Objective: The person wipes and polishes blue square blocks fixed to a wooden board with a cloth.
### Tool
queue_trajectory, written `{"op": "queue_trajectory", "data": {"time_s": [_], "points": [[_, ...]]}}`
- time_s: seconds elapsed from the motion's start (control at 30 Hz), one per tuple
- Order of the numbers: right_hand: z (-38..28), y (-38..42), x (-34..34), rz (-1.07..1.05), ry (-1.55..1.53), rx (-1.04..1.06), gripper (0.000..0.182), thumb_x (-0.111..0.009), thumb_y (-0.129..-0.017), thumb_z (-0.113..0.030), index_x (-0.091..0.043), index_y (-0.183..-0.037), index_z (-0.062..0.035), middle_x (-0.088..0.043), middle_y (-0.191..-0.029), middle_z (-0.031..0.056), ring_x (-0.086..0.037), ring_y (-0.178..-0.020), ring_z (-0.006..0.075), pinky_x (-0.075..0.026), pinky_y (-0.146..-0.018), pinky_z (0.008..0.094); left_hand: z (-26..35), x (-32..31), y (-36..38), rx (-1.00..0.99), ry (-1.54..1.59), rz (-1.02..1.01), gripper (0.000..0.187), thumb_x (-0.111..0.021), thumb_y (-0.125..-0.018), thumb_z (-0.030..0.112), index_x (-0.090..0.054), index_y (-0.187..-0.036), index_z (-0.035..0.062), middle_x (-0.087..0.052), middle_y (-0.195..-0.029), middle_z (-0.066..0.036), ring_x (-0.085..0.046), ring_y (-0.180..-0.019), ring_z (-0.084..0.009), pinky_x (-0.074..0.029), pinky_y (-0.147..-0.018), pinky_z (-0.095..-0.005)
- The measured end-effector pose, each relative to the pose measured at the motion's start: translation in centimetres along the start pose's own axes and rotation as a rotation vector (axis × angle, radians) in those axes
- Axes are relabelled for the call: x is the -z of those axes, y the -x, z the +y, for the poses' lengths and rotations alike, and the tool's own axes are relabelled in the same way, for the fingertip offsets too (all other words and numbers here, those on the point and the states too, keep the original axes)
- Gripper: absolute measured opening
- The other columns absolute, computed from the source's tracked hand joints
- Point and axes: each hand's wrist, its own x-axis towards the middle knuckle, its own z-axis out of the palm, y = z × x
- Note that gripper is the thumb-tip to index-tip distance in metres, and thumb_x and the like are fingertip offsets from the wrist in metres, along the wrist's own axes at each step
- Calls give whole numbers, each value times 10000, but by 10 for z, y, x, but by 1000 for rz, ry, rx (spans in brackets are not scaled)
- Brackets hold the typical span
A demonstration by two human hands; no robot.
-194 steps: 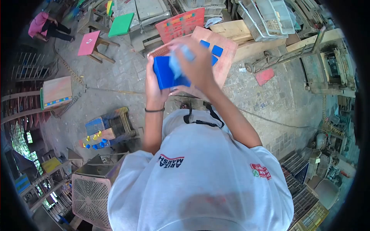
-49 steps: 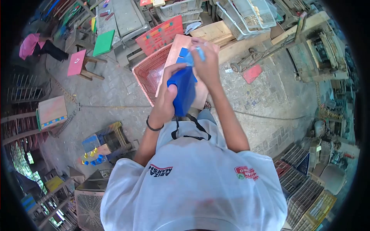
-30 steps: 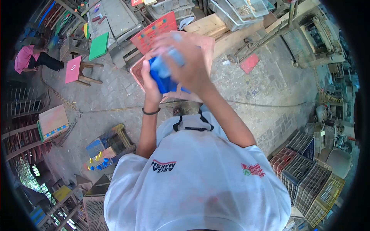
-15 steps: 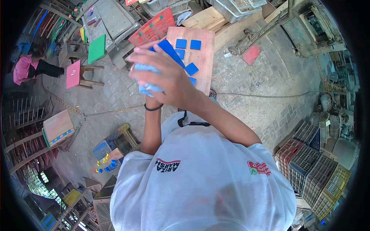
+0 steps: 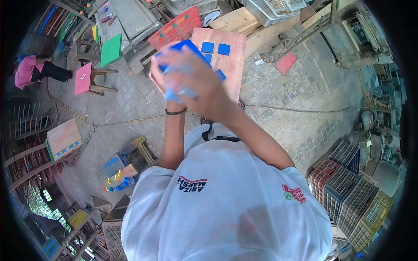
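The grey paved floor [image 5: 305,93] spreads below everything, with a wooden board [image 5: 234,67] lying beyond the hands. A red perforated panel [image 5: 176,29] leans just beside the board's upper left edge, and farther left stand a green panel [image 5: 111,50] and a pink-topped stool [image 5: 83,78], well apart from the hands. Closer in, the right hand [image 5: 198,87] passes in front of the left hand [image 5: 155,75], hiding most of it; both are raised over the board's left side. Between them is a blue block [image 5: 188,45], tilted, its upper part showing past the right hand's fingers. The left hand's grip is clamped on the block from the left side, as far as its visible fingers show. The right hand's grip is closed on a crumpled light blue cloth [image 5: 179,94], blurred and bunched under the fingers. Smaller blue squares [image 5: 224,49] lie flat on the board, some partly covered by the block and right hand. A thin black wristband [image 5: 175,112] circles the left wrist.
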Motion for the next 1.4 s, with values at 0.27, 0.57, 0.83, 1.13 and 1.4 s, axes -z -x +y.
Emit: {"op": "queue_trajectory", "data": {"time_s": [0.27, 0.57, 0.83, 1.13, 1.4], "points": [[38, 25, -14, -69, 80, -136, 107, -527, -788, -95, -548, -885, -54, -562, -1090, 82, -508, -1053, 278, -397, -880, 401, -17, 23, 13, 304, 824, -244, 530, -248, -900, 420, -522, -1023, -17, -579, -917, -132, -564, -846, -217, -447, -793, -342], [35, 15, -15, -63, 70, -4, 183, -536, -747, -113, -544, -907, -25, -534, -1097, 145, -512, -1024, 300, -420, -869, 371, -14, 27, 14, 346, 419, 152, 572, -216, -884, 455, -487, -1089, -5, -560, -1039, -157, -541, -940, -251, -426, -831, -379], [105, 43, 29, -12, -5, -956, 208, -475, -860, -176, -519, -973, -7, -485, -1180, 173, -508, -1042, 303, -423, -852, 366, 2, 20, 24, 225, 90, -121, 655, -228, -836, 519, -433, -1117, -36, -527, -993, -264, -547, -862, -342, -466, -730, -424], [59, 57, -30, -191, 149, -352, 323, -495, -759, -85, -479, -1052, 50, -499, -1117, 209, -465, -1075, 329, -368, -926, 374, -102, 58, 28, 540, 315, 250, 532, -343, -874, 434, -448, -1143, -12, -552, -1036, -175, -556, -892, -276, -466, -769, -366], [196, 223, 99, -306, 312, -1111, 303, -505, -819, -149, -530, -1076, 8, -540, -1082, 232, -528, -982, 381, -426, -843, 380, -135, 22, 36, 909, 527, -20, 635, -335, -867, 513, -457, -1167, -34, -564, -1049, -188, -568, -922, -293, -464, -815, -387]]}}
